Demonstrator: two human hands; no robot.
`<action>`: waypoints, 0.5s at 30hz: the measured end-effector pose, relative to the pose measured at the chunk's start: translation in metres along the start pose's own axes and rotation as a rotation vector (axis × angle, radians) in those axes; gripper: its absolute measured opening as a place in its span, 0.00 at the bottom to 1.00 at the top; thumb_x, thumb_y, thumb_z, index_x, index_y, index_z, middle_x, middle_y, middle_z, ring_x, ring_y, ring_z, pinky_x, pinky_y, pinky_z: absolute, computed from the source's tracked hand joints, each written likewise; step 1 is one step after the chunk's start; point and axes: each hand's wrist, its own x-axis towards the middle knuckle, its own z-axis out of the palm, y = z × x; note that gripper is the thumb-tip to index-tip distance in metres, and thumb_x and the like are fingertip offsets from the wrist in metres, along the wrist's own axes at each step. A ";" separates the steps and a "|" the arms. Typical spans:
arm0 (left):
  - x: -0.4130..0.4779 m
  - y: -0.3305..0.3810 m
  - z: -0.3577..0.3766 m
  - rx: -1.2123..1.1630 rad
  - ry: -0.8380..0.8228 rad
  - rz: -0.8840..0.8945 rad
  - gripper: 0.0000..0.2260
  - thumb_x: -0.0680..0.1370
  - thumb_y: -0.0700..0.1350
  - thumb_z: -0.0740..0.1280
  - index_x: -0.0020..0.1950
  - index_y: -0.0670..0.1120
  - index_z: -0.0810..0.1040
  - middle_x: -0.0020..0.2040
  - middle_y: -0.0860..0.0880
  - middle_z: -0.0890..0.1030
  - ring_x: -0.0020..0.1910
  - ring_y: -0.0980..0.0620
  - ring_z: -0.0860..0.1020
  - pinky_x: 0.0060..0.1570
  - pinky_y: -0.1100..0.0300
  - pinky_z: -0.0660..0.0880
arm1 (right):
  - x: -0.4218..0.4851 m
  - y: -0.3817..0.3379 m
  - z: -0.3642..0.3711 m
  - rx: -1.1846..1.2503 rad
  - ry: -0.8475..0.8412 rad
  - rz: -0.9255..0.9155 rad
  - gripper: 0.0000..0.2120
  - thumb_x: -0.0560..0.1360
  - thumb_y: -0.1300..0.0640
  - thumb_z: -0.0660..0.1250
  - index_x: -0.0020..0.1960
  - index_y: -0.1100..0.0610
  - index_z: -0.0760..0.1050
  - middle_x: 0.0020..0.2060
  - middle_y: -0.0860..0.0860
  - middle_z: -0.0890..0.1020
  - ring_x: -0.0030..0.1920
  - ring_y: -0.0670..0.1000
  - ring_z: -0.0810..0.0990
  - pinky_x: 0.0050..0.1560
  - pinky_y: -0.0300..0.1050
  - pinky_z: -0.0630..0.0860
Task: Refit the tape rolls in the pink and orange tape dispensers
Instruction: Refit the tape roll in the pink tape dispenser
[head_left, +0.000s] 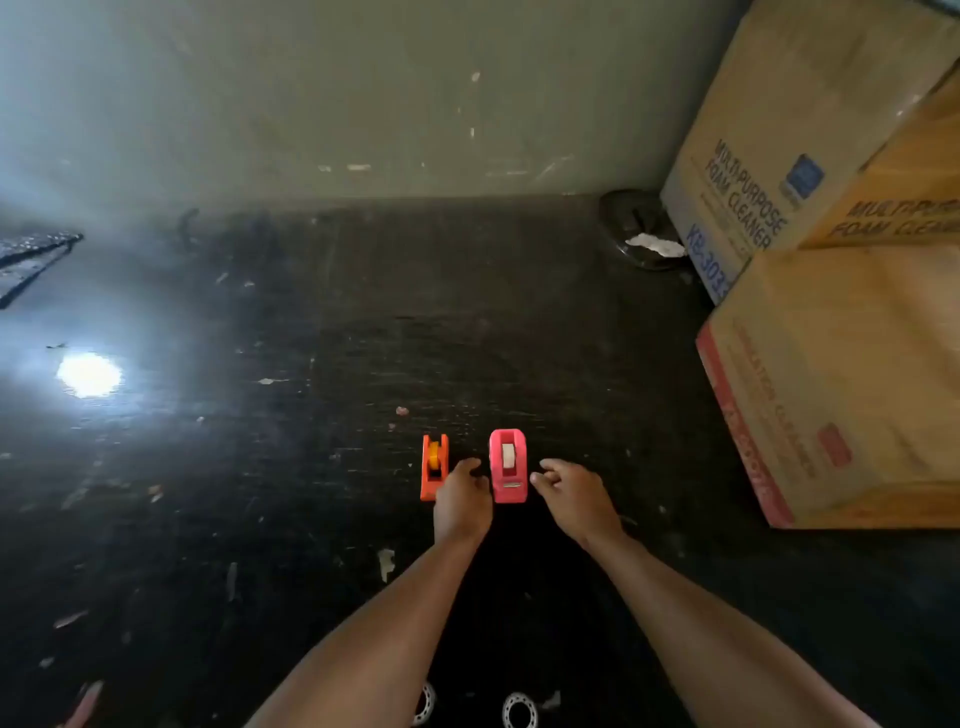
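A pink tape dispenser (508, 466) stands on the dark table with a white tape roll (508, 454) seated in it. Just left of it stands a smaller orange tape dispenser (432, 467) holding a yellow-orange roll (434, 453). My left hand (462, 499) rests between the two dispensers, fingers curled and close to the pink one's left side, covering the orange one's near corner. My right hand (569, 493) is just right of the pink dispenser, fingers loosely apart, a small gap from its side. Neither hand holds anything.
Stacked cardboard boxes (831, 364) fill the right side. A dark round metal object (641, 228) with a white scrap lies by the wall at the back. Two white ring-shaped items (519, 709) lie at the bottom edge. A bright light glare (89, 374) sits on the left.
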 end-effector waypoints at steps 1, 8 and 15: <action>0.006 0.001 0.001 -0.002 0.016 -0.014 0.19 0.85 0.41 0.62 0.77 0.49 0.70 0.58 0.46 0.84 0.56 0.48 0.84 0.61 0.50 0.81 | 0.007 -0.001 0.002 0.014 0.004 0.006 0.22 0.82 0.48 0.66 0.73 0.54 0.74 0.67 0.53 0.81 0.66 0.51 0.80 0.66 0.48 0.76; 0.033 -0.013 0.020 -0.091 -0.001 0.001 0.21 0.84 0.39 0.64 0.76 0.49 0.71 0.53 0.52 0.85 0.51 0.56 0.83 0.56 0.58 0.80 | 0.028 0.001 0.010 0.055 -0.010 -0.018 0.18 0.79 0.55 0.72 0.68 0.58 0.79 0.61 0.53 0.85 0.62 0.52 0.83 0.65 0.49 0.77; 0.039 -0.027 0.026 -0.167 0.022 0.029 0.22 0.82 0.36 0.67 0.75 0.48 0.73 0.51 0.50 0.85 0.51 0.53 0.84 0.60 0.49 0.82 | 0.033 0.011 0.020 0.158 0.000 0.000 0.17 0.77 0.56 0.74 0.65 0.54 0.81 0.58 0.50 0.86 0.56 0.48 0.85 0.59 0.54 0.83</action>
